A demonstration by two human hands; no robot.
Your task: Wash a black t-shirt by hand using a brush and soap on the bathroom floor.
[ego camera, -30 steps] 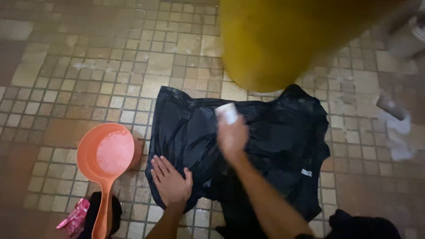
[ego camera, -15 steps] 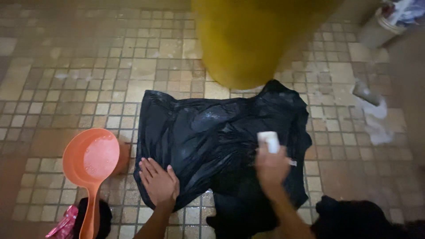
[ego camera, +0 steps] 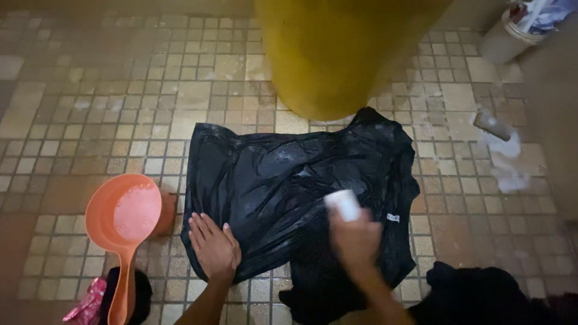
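Far left, an orange plastic scoop (ego camera: 123, 216) of sudsy water stands on the wet tiled floor (ego camera: 90, 120). Our left hand (ego camera: 214, 247), fingers spread flat, pins the wet black garment (ego camera: 283, 180) laid out below the yellow drum (ego camera: 337, 54). Our right hand (ego camera: 355, 238) grips a white soap bar (ego camera: 343, 203) on it; faint suds only, soaping looks early

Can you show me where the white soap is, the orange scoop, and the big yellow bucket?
white soap (ego camera: 342, 203), head view, middle of the bar.
orange scoop (ego camera: 123, 215), head view, inside the bowl.
yellow bucket (ego camera: 337, 54), head view, its side wall.
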